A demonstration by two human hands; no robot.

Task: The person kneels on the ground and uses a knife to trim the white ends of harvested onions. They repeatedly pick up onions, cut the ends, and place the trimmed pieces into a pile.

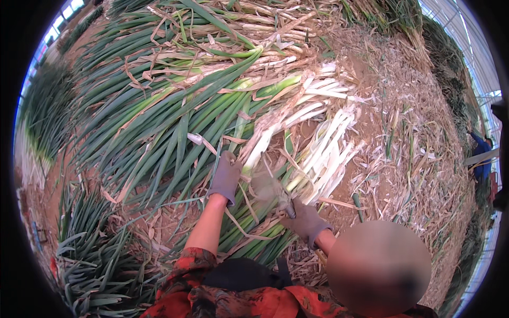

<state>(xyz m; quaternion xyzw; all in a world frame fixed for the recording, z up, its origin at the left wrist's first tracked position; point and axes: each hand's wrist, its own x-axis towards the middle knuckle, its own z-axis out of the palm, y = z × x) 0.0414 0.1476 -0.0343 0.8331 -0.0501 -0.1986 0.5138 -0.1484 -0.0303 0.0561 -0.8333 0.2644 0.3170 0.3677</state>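
A grey work glove covers my left hand (227,176), its fingers closed round a long green onion (257,152) near where white turns to green. My right hand (306,221), also gloved, is closed on the dark handle of a bladed hand tool (288,205). Motion smears the blade, which lies between my hands; its exact shape does not show. Just beyond my right hand, a bundle of peeled white green onions (331,151) lies with roots pointing away and leaves running back under my arms. Unpeeled green onions (169,119) spread in a wide heap ahead and to the left.
Dry husks and peeled skins (403,159) litter the soil on the right. More green onions stand in bunches at the far left (47,116) and lie at the near left (98,265). A person in blue (481,156) is at the far right edge.
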